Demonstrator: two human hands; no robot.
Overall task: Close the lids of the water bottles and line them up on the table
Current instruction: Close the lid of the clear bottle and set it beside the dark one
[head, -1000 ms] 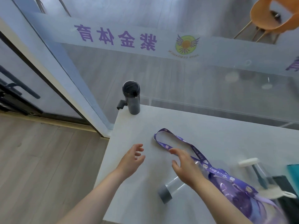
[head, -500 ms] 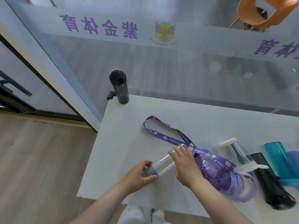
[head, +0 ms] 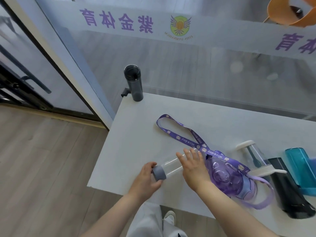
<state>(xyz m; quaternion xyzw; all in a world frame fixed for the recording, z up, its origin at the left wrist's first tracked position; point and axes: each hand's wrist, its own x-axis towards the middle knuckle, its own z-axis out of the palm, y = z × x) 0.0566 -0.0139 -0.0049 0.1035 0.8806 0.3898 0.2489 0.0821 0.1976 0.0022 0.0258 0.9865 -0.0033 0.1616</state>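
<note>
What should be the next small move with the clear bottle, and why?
Probably twist the grey cap tight with the left hand while the right hand steadies the clear bottle. It lies on the table, with fingers already around the cap.

Six water bottles show on the table (head: 222,117). One dark bottle (head: 133,82) stands upright; five lie down. Two hands are in view.

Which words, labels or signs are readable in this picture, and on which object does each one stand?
"Nice day": repeated along the purple strap of the purple bottle.
"紫金体育": large purple characters on the frosted band of the glass wall, seen mirrored.
"体育": same band, far right, cut by the frame edge.
Small lettering under the winged round logo: too small and mirrored to read.
The other bottles show no readable text.
</note>
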